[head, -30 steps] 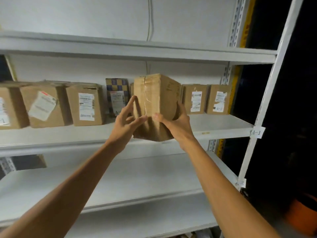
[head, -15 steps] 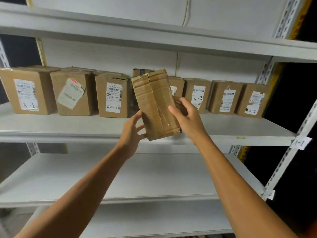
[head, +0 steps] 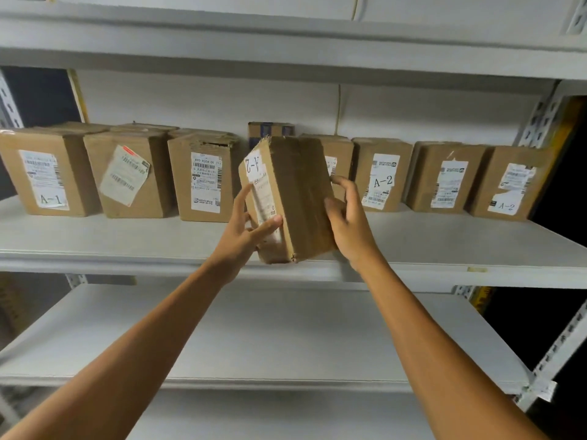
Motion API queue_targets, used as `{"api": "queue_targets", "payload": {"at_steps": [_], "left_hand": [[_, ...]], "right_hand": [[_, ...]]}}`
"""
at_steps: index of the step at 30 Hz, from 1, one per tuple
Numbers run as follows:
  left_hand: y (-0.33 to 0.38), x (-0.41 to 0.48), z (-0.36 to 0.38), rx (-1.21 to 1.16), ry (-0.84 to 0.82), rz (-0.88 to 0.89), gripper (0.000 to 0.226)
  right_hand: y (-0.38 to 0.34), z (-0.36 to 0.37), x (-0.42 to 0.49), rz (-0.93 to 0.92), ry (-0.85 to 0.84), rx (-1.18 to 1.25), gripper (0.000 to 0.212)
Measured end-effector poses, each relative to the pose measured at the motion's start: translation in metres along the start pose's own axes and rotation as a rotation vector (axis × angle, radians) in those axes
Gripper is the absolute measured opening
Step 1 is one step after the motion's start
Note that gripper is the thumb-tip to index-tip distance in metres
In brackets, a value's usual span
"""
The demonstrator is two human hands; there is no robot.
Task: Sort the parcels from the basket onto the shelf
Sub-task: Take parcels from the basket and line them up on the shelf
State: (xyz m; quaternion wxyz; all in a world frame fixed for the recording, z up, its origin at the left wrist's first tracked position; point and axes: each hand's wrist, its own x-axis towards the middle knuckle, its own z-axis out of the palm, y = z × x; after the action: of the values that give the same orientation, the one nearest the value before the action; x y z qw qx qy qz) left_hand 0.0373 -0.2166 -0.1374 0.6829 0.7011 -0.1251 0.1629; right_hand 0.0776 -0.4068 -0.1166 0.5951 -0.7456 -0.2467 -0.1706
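Observation:
A brown cardboard parcel (head: 293,192) is held tilted in front of the middle shelf (head: 444,246), its white label reading A-2 upside down on the left face. My left hand (head: 246,231) grips its lower left side, thumb across the label. My right hand (head: 349,220) holds the right side with curled fingers. The parcel's bottom corner hangs over the shelf's front edge. Behind it a row of parcels stands along the back of the shelf: one marked A-1 (head: 44,173) at the left, ones marked A-2 (head: 381,176) at the right.
A dark patterned box (head: 270,130) peeks out behind the held parcel. The top shelf (head: 286,42) runs overhead. A lower shelf (head: 270,338) lies bare below my arms. White perforated uprights (head: 559,347) stand at the right, with darkness beyond.
The parcel has been turned in my hands, so the labelled face with A-2 now shows on the left. The camera view has shifted left and closer to the shelf.

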Motion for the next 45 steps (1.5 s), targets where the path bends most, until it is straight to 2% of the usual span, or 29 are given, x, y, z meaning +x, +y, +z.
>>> {"api": "queue_targets", "payload": {"at_steps": [4, 8, 10, 12, 14, 19, 22, 27, 30, 35, 41, 45], "left_hand": [[-0.003, 0.02, 0.011, 0.01, 0.1, 0.051, 0.092], [-0.007, 0.032, 0.02, 0.067, 0.228, 0.113, 0.089], [-0.01, 0.038, 0.021, 0.117, 0.255, 0.126, 0.09], [-0.013, 0.043, 0.018, 0.211, 0.307, 0.11, 0.097], [-0.018, 0.049, 0.013, 0.409, 0.374, 0.098, 0.102], [-0.034, 0.069, 0.001, 0.645, 0.423, 0.172, 0.089], [-0.045, 0.084, -0.002, 0.72, 0.465, 0.209, 0.086], [-0.063, 0.103, -0.013, 0.777, 0.479, 0.186, 0.086], [-0.074, 0.11, -0.016, 0.857, 0.433, 0.2, 0.09], [-0.075, 0.126, -0.03, 0.894, 0.287, 0.11, 0.099], [-0.08, 0.126, -0.029, 0.923, 0.154, 0.036, 0.098], [-0.078, 0.117, -0.03, 0.975, 0.112, 0.037, 0.089]], "right_hand": [[0.013, -0.006, 0.018, -0.054, -0.066, -0.039, 0.04], [0.019, 0.001, 0.029, -0.038, -0.178, -0.027, 0.086], [0.026, 0.007, 0.034, -0.065, -0.212, -0.07, 0.094], [0.034, 0.01, 0.04, -0.054, -0.204, -0.128, 0.09], [0.043, 0.012, 0.049, -0.014, -0.207, -0.145, 0.079], [0.062, 0.027, 0.057, 0.094, -0.274, -0.105, 0.06], [0.071, 0.038, 0.067, 0.095, -0.204, -0.093, 0.048], [0.083, 0.063, 0.089, 0.14, -0.126, -0.152, 0.051], [0.093, 0.076, 0.099, 0.167, -0.044, -0.226, 0.039], [0.101, 0.096, 0.116, 0.205, 0.041, -0.278, 0.024], [0.107, 0.104, 0.117, 0.226, 0.076, -0.305, 0.024], [0.1, 0.102, 0.108, 0.226, 0.111, -0.261, 0.026]]}}
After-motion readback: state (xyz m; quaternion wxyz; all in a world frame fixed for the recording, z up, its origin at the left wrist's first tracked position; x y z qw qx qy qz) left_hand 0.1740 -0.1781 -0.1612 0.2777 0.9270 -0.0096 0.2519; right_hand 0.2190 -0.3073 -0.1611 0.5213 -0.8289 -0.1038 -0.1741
